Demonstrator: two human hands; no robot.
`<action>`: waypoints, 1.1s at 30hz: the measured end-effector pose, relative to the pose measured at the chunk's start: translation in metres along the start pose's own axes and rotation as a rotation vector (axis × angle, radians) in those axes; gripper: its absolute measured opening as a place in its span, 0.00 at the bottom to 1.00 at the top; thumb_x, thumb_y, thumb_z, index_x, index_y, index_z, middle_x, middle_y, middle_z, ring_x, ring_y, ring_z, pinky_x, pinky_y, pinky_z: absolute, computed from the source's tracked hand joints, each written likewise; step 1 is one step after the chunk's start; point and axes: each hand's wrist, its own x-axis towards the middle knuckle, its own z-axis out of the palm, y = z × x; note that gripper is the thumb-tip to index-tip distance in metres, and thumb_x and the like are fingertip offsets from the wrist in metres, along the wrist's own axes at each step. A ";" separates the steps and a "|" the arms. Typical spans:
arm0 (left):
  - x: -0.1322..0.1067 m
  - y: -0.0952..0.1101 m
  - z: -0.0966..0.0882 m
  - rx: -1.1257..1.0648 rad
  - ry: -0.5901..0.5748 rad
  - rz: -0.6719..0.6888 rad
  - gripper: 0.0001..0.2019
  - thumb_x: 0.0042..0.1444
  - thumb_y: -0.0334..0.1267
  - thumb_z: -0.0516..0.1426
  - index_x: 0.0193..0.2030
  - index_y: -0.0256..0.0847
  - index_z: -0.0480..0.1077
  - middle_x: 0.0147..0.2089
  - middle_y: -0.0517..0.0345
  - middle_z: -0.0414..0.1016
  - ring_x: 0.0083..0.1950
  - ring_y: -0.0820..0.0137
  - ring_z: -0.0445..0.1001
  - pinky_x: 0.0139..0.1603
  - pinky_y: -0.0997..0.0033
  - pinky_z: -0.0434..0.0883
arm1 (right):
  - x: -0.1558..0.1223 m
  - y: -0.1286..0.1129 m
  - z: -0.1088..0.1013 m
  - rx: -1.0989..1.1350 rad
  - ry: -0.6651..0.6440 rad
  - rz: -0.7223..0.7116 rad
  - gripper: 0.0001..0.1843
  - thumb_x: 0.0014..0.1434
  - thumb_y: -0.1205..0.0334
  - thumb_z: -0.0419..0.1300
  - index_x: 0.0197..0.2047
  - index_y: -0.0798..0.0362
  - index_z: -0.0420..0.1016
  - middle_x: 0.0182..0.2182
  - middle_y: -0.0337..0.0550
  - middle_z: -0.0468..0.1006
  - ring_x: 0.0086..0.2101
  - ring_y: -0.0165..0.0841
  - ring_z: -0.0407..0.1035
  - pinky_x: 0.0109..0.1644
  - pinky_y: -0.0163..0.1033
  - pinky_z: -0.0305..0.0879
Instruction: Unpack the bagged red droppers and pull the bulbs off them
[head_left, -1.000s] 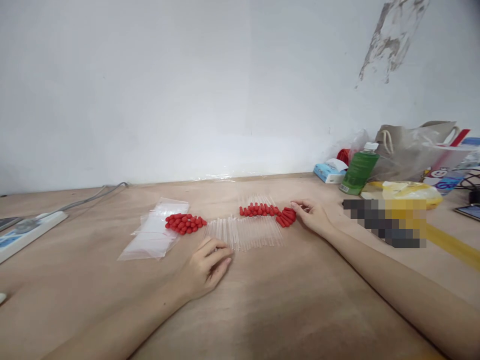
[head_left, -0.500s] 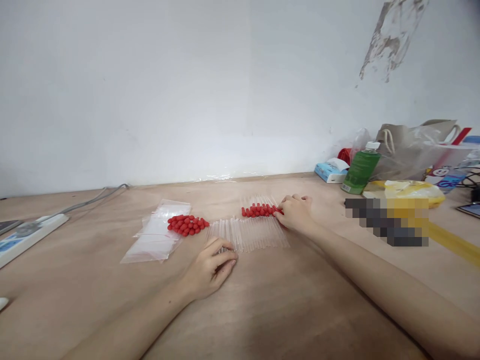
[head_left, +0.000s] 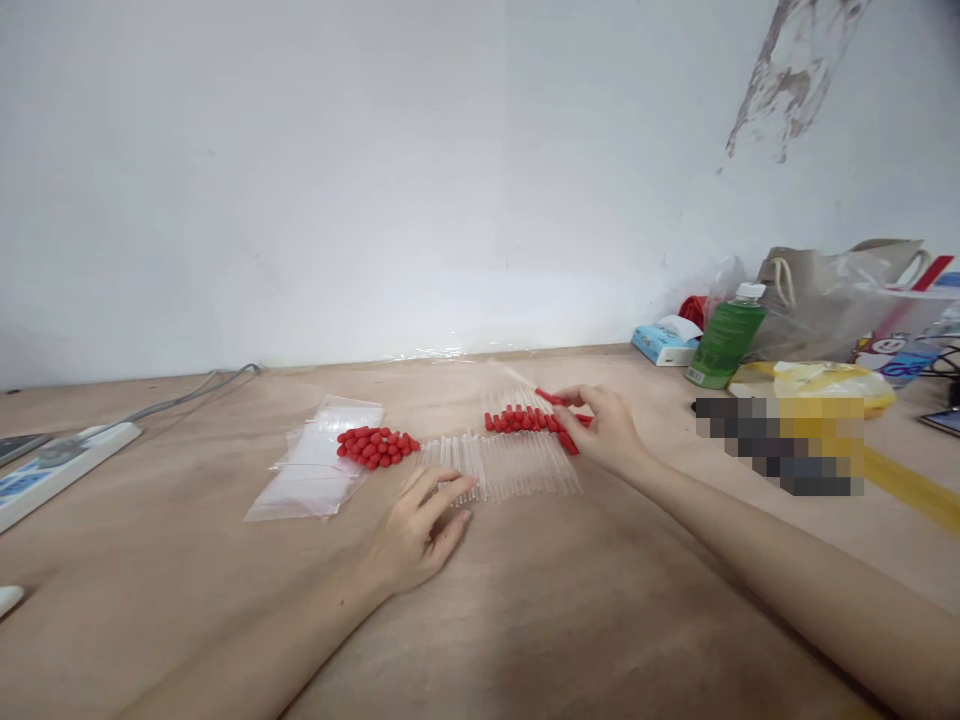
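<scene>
Clear thin tubes (head_left: 499, 470) lie side by side in a row on the wooden table (head_left: 525, 620). Behind them lies a second row of tubes fitted with red caps (head_left: 521, 420). A loose pile of red caps (head_left: 375, 446) rests next to clear plastic bags (head_left: 319, 465). My right hand (head_left: 604, 430) is closed in a pinch on a red-capped tube, lifted at a slant above the capped row. My left hand (head_left: 420, 530) lies on the table with fingers stretched out, its fingertips touching the near left end of the clear tubes.
A white power strip (head_left: 52, 465) with a grey cable lies at the far left. At the back right stand a green bottle (head_left: 726, 335), a blue tissue pack (head_left: 664, 342), a paper bag (head_left: 817, 295) and a yellow bag (head_left: 825, 382). A wall runs behind.
My right hand drew in to the capped row and now lifts one red-capped tube out at a slant. My left hand's fingers have straightened out against the clear tubes.
</scene>
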 end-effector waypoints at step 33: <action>-0.002 0.015 0.002 0.049 -0.172 0.101 0.06 0.59 0.31 0.49 0.39 0.38 0.67 0.30 0.58 0.68 0.30 0.73 0.64 0.36 0.70 0.60 | -0.068 -0.041 0.002 -0.006 -0.092 -0.675 0.06 0.56 0.61 0.56 0.32 0.50 0.75 0.20 0.35 0.71 0.28 0.28 0.60 0.46 0.45 0.49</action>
